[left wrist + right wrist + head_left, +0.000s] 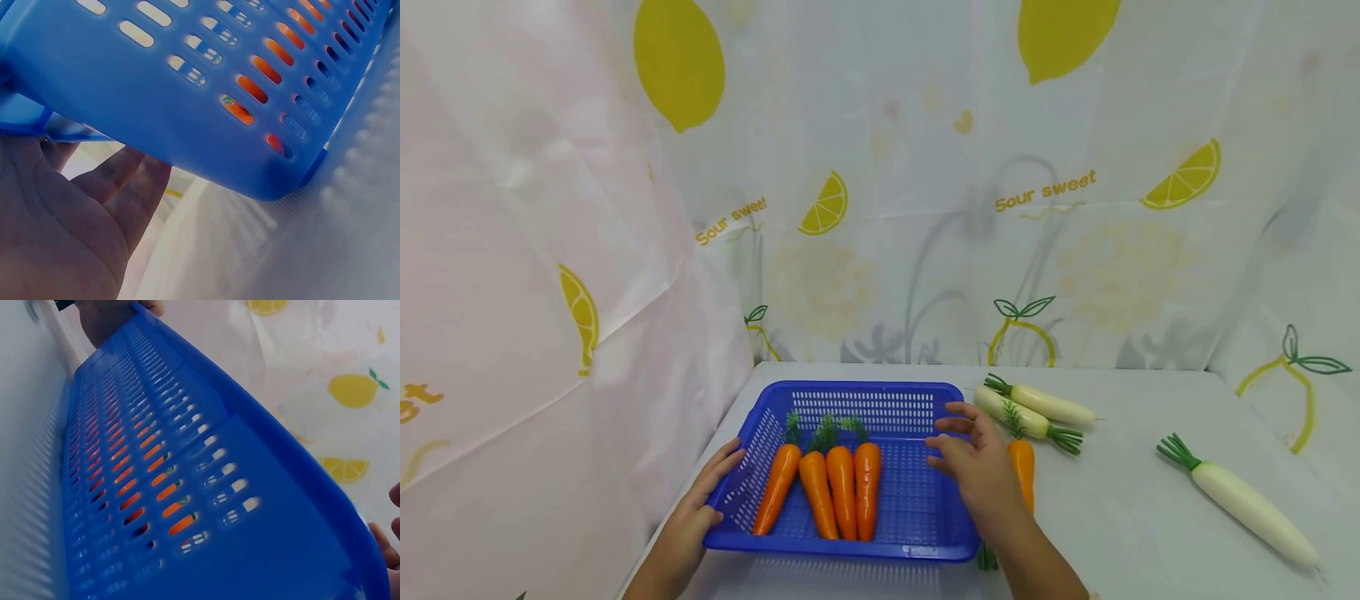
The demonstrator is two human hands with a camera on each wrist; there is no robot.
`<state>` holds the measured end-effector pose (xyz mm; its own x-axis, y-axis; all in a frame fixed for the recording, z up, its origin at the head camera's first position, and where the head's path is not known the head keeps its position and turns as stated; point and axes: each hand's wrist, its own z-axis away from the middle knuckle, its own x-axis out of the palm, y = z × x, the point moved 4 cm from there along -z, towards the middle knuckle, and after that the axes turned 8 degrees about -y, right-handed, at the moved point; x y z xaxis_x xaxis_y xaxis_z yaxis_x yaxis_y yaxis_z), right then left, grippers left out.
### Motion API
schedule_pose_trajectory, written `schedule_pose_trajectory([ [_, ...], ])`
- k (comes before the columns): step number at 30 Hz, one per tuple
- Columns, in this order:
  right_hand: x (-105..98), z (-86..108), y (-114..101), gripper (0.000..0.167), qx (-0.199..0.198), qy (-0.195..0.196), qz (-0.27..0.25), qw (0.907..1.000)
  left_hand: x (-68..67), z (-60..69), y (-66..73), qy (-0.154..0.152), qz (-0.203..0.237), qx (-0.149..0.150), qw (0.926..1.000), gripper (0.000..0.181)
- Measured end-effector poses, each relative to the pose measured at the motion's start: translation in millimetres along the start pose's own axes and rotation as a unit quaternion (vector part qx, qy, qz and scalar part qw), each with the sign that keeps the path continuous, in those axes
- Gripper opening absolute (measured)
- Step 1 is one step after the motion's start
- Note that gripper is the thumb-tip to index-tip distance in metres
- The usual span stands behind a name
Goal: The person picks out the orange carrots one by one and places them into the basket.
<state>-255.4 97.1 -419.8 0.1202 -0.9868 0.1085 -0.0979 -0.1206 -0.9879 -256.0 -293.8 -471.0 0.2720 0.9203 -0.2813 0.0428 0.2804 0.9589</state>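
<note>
A blue plastic basket (850, 547) with slotted walls stands on the table, and several orange carrots (867, 492) with green tops lie side by side in it. At its left rim my left hand (688, 517) holds on, fingers along the edge; the left wrist view shows the left fingers (134, 194) against the basket wall (206, 137). Over the right rim hovers my right hand (973, 458), fingers spread and loosely bent, holding nothing. Beside that hand lies another carrot (1022, 467), partly covered by the forearm.
Two white radishes (1052, 406) lie crossed behind the right hand. Another white radish (1247, 508) lies far right on the white table (1120, 500). Green stems (987, 557) poke out near the basket's front right corner. A lemon-print curtain (910, 250) hangs behind.
</note>
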Motion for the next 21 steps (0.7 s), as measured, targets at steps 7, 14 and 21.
schedule_pose_trajectory([
  [7,-11.1,3.6,1.5,0.043,0.012,0.025,0.023,0.9993,-1.7,1.9,0.8,0.004,-0.009,0.000,1.0000,0.086],
  [14,-21.8,5.4,3.5,0.038,0.010,0.062,0.046,0.9970,-1.4,2.6,1.8,0.009,-0.003,0.007,0.9999,0.087],
  [21,-33.6,9.8,7.3,0.032,0.017,0.094,0.094,0.9910,0.8,1.2,0.4,0.011,-0.006,0.005,0.9999,0.087],
])
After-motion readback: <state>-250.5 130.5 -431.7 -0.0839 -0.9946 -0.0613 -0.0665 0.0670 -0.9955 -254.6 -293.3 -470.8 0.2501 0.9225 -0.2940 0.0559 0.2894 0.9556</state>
